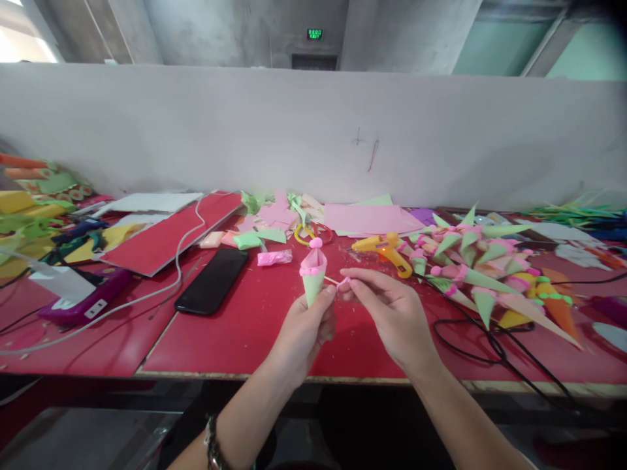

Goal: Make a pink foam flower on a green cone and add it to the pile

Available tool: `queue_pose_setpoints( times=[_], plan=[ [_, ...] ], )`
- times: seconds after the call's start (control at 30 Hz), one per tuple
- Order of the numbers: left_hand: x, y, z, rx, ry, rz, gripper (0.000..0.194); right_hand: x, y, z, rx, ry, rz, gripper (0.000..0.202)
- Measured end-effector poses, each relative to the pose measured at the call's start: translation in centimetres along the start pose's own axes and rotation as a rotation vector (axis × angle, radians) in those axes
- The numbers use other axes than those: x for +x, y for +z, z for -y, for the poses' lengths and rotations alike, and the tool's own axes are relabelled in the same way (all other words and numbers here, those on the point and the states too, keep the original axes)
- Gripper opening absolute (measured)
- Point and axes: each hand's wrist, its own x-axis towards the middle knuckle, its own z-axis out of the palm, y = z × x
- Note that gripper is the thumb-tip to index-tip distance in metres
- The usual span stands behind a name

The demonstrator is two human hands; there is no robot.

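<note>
My left hand [313, 323] is closed around the lower end of a small paper cone [313, 284]. The cone is pale green with a pink top, a pink ruffled band and a pink ball at its tip, and it stands upright. Just to its right, the thumb and fingers of my right hand [386, 307] pinch a small soft pink piece [344, 284]. A thin white stick [331, 280] runs between that piece and the cone; which hand holds it I cannot tell. Behind my right hand lies a yellow glue gun [385, 248] with a lit orange light.
Finished-looking paper cones [470, 261] are heaped at right beside a looped black cable [470, 356]. A black phone [213, 281], a pink packet [274, 258], scissors [304, 233] and paper scraps [279, 215] lie on the red table [235, 346]. A purple power strip [93, 303] sits left.
</note>
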Motion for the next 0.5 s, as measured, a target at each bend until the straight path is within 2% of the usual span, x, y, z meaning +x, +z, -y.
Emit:
queue_pose_setpoints(
  times=[0.2,0.5],
  plan=[
    [-0.05,0.07,0.08,-0.008,-0.005,0.003,0.033,-0.07,0.15,0.17,0.000,-0.058,-0.074,0.006],
    [0.03,0.04,0.11,0.014,-0.010,0.007,0.029,-0.12,0.07,0.27,-0.049,-0.047,-0.053,0.008]
  ],
)
